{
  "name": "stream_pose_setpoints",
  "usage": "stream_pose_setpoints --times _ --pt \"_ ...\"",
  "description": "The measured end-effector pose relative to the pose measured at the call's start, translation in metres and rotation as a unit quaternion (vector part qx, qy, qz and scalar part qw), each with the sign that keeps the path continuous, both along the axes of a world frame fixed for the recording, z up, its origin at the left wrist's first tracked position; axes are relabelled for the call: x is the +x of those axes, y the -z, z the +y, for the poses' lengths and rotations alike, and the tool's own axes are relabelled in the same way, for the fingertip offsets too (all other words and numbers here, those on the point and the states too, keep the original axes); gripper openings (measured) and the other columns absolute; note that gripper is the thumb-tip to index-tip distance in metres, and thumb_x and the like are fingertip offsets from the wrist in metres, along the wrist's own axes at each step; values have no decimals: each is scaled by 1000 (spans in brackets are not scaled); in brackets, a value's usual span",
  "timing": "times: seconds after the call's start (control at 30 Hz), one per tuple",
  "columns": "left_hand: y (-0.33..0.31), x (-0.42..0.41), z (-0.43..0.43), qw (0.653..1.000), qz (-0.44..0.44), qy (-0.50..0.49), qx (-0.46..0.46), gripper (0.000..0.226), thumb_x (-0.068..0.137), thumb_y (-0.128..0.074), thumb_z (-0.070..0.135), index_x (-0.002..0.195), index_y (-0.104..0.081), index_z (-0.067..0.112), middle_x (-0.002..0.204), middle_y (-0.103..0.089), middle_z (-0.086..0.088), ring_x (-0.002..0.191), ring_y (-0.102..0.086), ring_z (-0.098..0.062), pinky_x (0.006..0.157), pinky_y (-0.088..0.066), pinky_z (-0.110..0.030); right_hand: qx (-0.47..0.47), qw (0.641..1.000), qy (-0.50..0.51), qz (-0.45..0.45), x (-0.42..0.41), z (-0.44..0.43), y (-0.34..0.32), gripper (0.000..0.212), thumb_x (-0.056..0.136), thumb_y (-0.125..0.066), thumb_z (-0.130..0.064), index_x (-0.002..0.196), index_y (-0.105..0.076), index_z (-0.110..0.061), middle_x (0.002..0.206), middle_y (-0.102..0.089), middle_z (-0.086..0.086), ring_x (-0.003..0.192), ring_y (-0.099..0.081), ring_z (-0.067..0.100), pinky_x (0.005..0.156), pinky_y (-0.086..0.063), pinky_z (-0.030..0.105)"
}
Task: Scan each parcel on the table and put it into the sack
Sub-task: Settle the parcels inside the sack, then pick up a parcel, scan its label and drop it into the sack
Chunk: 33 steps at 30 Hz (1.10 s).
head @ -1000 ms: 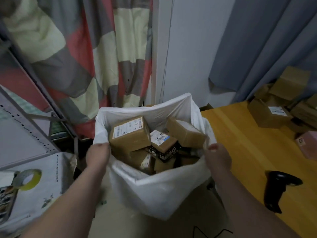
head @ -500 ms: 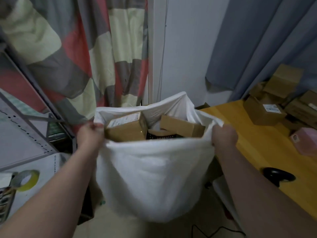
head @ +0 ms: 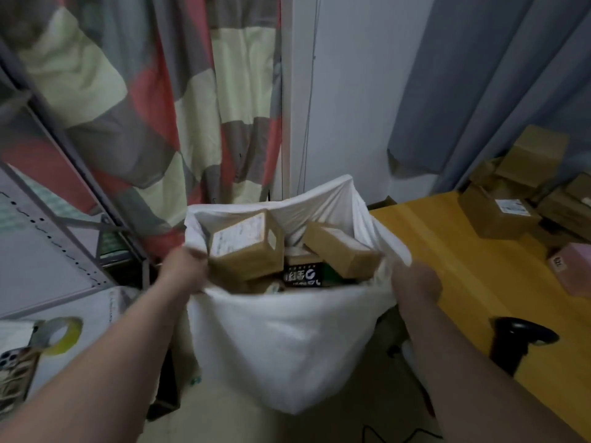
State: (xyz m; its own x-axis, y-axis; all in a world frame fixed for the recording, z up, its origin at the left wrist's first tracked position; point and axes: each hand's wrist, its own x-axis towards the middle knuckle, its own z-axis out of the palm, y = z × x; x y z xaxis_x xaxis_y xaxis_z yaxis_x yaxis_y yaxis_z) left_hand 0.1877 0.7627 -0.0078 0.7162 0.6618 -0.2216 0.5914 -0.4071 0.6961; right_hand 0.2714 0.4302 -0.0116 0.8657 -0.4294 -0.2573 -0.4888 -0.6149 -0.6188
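Note:
A white plastic sack (head: 284, 340) hangs in front of me, off the floor, full of parcels. My left hand (head: 185, 270) grips its rim on the left and my right hand (head: 415, 282) grips the rim on the right. Inside, a brown labelled box (head: 246, 247) leans at the left, another brown box (head: 339, 247) lies at the right, and a black printed box (head: 303, 274) sits between them. More brown parcels (head: 499, 212) are stacked at the far right of the yellow wooden table (head: 454, 263). A black handheld scanner (head: 515, 340) lies on the table near my right forearm.
A pink parcel (head: 575, 270) lies at the table's right edge. A grey metal shelf (head: 48, 238) stands on the left, with a tape roll (head: 60, 335) and a phone (head: 16, 372) on a white surface below it. Patterned and grey curtains hang behind.
Both hands lifted the sack by its rim, then lowered it a little; the parcels inside shifted, and the labelled box now tilts up on the left.

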Motion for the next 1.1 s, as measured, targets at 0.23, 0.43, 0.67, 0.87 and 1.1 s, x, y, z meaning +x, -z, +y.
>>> stream_pose_setpoints --times 0.23,0.43,0.67,0.87,1.1 --pt "18 -24 -29 969 224 82 -63 33 95 -54 11 126 -55 0 122 -60 -19 84 -62 -25 66 -55 -28 33 987 40 155 -21 -22 33 19 91 -51 -14 89 -57 3 75 -52 14 62 -50 28 48 -33 30" --pt "11 -9 -42 951 228 118 173 49 81 -64 21 126 -45 15 127 -28 -14 113 -50 -36 88 -49 -41 44 989 42 136 -20 -28 33 30 88 -56 -21 102 -62 6 82 -56 15 67 -53 29 53 -38 31" --pt "-2 46 -91 933 122 286 182 37 84 -64 31 116 -61 13 115 -58 -13 94 -57 -25 78 -47 -33 138 983 95 79 -24 -59 37 54 94 -46 -53 77 -57 -4 80 -58 12 70 -54 28 59 -43 34" --pt "-8 77 -174 924 35 374 78 21 86 -65 21 106 -63 20 103 -63 -2 91 -53 -16 74 -37 -24 56 982 144 106 -34 -135 60 30 95 -53 -32 82 -60 -5 73 -56 11 64 -55 27 53 -40 29" --pt "0 111 -283 906 0 421 43 27 90 -61 21 118 -63 20 95 -56 3 88 -51 -12 75 -37 -21 50 969 211 122 -33 -205 103 42 77 -67 -19 114 -51 -5 108 -57 18 80 -59 33 51 -42 32"
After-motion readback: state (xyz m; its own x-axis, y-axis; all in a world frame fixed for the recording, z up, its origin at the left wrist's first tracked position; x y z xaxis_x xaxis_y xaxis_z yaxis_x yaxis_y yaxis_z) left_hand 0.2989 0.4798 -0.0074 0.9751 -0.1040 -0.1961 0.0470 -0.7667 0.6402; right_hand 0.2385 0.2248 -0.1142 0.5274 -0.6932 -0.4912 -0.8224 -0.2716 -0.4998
